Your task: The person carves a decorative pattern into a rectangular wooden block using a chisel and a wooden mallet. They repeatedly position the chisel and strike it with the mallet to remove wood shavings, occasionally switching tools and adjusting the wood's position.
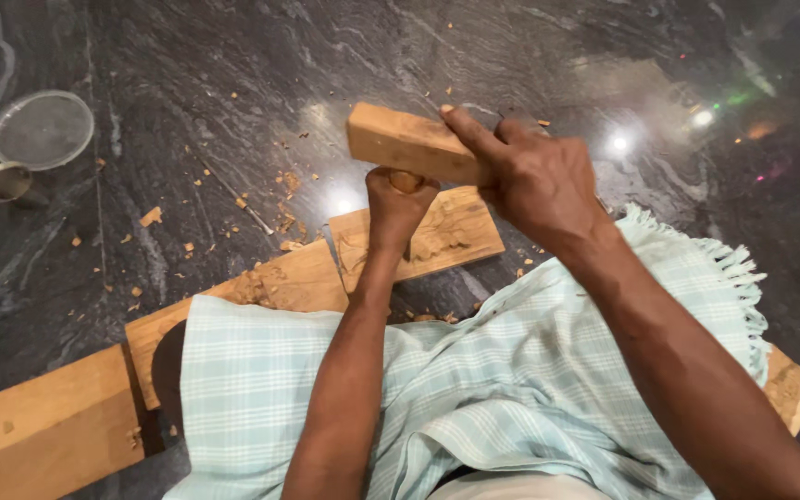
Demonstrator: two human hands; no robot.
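Observation:
My right hand (pixel 534 181) grips a rectangular wooden block (pixel 400 142) held like a mallet, its underside resting on the round wooden top of a chisel handle (pixel 406 181). My left hand (pixel 396 208) is wrapped in a fist around that handle, holding it upright. The tool's tip is hidden behind the fist, over a small wooden panel (pixel 456 231) with a carved relief pattern. The panel lies on a longer plank (pixel 280 282).
A pale blue checked cloth (pixel 474 370) covers my lap. Another plank (pixel 43 431) lies at the lower left. Wood chips (pixel 150 218) scatter over the dark polished stone floor. A round clear lid (pixel 41 130) and a small metal cup (pixel 4 182) sit far left.

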